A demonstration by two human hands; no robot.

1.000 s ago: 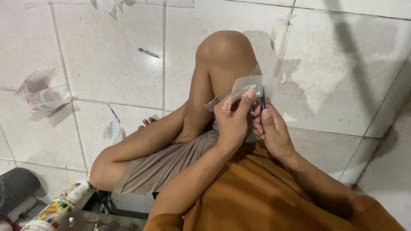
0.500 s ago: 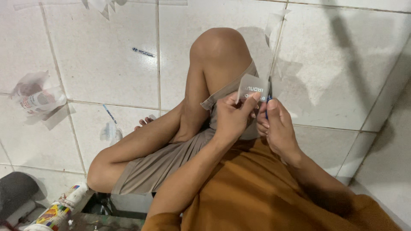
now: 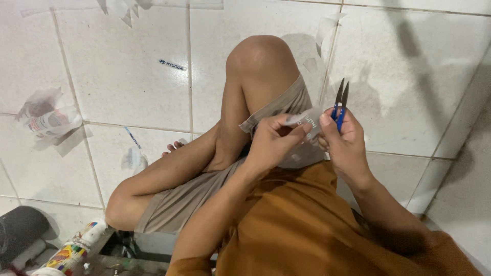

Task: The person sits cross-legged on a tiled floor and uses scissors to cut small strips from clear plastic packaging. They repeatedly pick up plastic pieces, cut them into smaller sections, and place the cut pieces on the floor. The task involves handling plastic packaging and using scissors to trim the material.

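Head view looks down on a person seated on a white tiled floor, one knee raised, the other leg folded flat to the side. Both hands are lifted in front of the raised knee, close together and almost touching.

The left hand is curled, thumb and fingers pinched shut on a small clear plastic label with dark print; the label sticks up between the two hands, just above the hem of the beige shorts. The left forearm runs up from the lower middle of the frame, elbow bent, wrist angled toward the right hand.

The right hand is wrapped around the blue handle of small thread snips, thumb pressed on the near side. The dark blades point straight up and stand slightly parted at the tips, just beside the label's right edge; whether they touch it cannot be told. The right forearm comes in from the lower right, sleeve of an orange-brown shirt below it.

On the floor lie a crumpled clear wrapper at left, a small printed strip near the top, and another clear scrap by the foot. A colourful tube lies at the lower left.
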